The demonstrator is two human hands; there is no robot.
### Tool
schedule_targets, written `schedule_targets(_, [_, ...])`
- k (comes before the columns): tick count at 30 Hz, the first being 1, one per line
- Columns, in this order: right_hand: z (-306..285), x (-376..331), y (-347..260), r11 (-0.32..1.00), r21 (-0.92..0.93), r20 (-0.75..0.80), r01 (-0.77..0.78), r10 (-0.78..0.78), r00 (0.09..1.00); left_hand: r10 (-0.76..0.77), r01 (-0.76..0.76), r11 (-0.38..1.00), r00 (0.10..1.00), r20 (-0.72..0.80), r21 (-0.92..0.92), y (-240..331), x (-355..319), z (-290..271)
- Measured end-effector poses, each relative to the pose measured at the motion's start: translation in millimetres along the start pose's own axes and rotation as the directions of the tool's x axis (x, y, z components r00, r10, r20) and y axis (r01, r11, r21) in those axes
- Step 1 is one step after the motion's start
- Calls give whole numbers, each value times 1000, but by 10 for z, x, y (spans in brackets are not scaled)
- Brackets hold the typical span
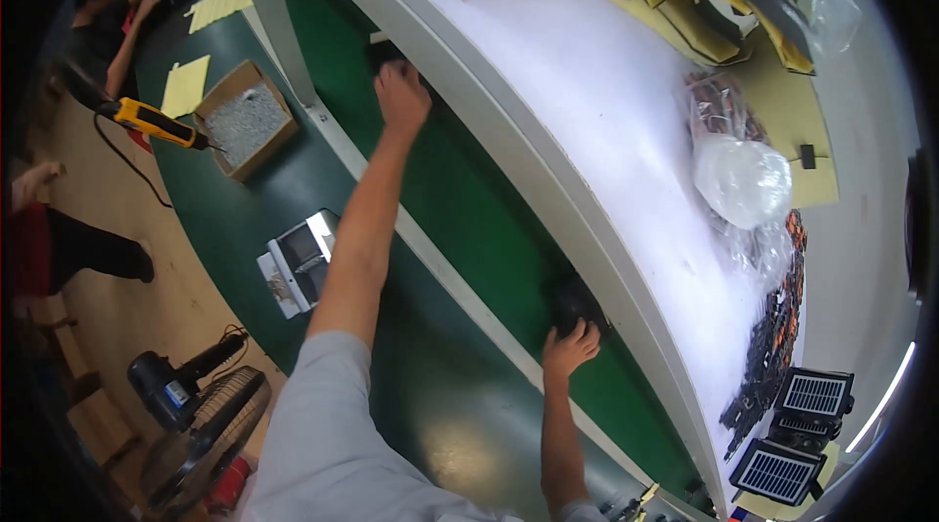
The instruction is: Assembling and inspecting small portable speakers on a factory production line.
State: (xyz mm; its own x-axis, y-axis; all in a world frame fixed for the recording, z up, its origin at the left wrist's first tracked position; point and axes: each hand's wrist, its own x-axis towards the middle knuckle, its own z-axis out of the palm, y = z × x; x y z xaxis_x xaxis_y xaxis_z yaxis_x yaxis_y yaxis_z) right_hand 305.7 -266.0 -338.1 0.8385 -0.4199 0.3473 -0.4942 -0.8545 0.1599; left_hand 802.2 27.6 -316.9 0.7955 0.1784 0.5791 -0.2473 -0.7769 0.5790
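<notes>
right hand (570, 346), fingers spread, rests on a small black object (572, 302) at the green belt (460, 189)'s far edge. at eleven o'clock, left hand (402, 96) curls over another black piece (383, 52); grip unclear. open belt between.

Two bare forearms, entering from the lower edge over the green conveyor belt (460, 199). Short grey sleeve on the left arm, loose and plain, ending above the elbow on the side of the belt nearer the floor fan. A sliver of the same grey cloth at the right arm, low beside the belt's near end. Left hand (402, 96) and right hand (569, 348) both ungloved; no watch, ring or band visible at either wrist. No print or marking seen on the cloth.
</notes>
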Motion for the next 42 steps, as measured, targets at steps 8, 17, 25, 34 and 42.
schedule_targets(8, [-372, -322, -36, 987, 160, 72, -15, 4, 997, 94, -170, 966, 934, 345, 195, -654, -97, 1126])
schedule_targets(17, [-321, -1567, -134, 842, 211, 290, -497, 431, 854, 25, -53, 967, 993, 111, 250, -1095, -12, 1397])
schedule_targets(25, [-427, -1613, -202, 872, 187, 237, -452, 406, 882, -293, 308, 951, 912, 286, -7, -338, -723, 563])
schedule_targets(34, [-399, -1829, -87, 689, 479, 227, -544, 501, 835, -160, 437, 888, 587, 794, -144, 1891, -3246, -2326])
schedule_targets(42, [-1835, -2997, -155, -940, 35, 766, -338, -192, 613, -89, 390, 917, 406, 909, -85, 2146, -4874, -3742])
